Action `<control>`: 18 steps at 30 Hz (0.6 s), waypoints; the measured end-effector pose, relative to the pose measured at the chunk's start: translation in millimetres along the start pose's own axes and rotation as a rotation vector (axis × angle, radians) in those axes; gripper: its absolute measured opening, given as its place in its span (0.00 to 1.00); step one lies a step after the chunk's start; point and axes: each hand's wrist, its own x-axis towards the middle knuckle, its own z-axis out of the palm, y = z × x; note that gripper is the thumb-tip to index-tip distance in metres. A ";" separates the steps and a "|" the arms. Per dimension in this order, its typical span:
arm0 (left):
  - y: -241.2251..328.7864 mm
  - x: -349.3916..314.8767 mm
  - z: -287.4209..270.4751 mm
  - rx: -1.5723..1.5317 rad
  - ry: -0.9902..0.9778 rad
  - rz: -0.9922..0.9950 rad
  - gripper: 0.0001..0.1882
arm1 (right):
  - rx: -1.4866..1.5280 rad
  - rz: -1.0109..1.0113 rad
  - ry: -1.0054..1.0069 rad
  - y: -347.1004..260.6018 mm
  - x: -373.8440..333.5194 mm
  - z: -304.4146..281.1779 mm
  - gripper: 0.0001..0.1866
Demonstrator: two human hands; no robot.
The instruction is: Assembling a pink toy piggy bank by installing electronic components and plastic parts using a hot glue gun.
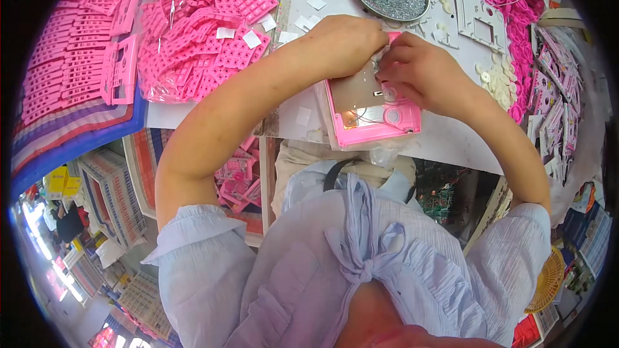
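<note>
Forearm, left: We see it slant inward from a bent elbow, the left hand [358,42] knuckles-up at the top of a pink case [371,135]; its fingers curl, tips hidden, so we cannot tell what they grip.
Forearm, right: It angles inward, the right hand [419,72] arched over the case's upper right, fingers bent; we cannot tell whether they pinch anything.
White tabletop [445,146]: Left to right, we find pink keypads [193,45] bagged in plastic, the case at the front edge, a round metal dish [387,18], cream discs [500,84].
Workroom: We spot bright lights [39,238] low left, a yellow basket [548,280] right.
</note>
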 end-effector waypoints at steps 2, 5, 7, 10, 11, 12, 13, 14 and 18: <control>-3.7 -0.8 4.9 -0.038 0.078 0.034 0.07 | 0.131 0.039 0.204 5.8 -10.6 13.7 0.14; -2.5 -3.7 9.4 -0.130 0.168 0.052 0.06 | 0.007 0.113 0.308 -14.0 -13.0 32.9 0.16; -2.6 -9.4 4.7 -0.193 0.221 0.035 0.07 | -0.029 0.170 0.337 -25.3 -9.1 36.7 0.17; -4.4 -21.6 -10.0 -0.263 0.497 -0.194 0.10 | -0.097 0.248 0.358 -33.8 -8.3 40.7 0.16; -15.3 -24.0 -9.3 -0.241 0.614 -0.271 0.13 | -0.078 0.258 0.359 -33.1 -9.5 42.2 0.16; -20.1 -29.5 -14.2 -0.217 0.572 -0.367 0.14 | -0.062 0.265 0.363 -31.9 -9.8 42.8 0.15; -24.0 -34.4 -19.1 -0.192 0.528 -0.462 0.14 | -0.046 0.272 0.368 -30.4 -10.1 41.9 0.15; -25.1 -36.2 -22.3 -0.168 0.483 -0.556 0.15 | -0.028 0.267 0.365 -28.5 -11.1 39.4 0.14; -19.4 -38.5 3.4 -0.151 0.451 -0.351 0.16 | 0.246 0.290 0.397 -18.7 -16.8 29.5 0.13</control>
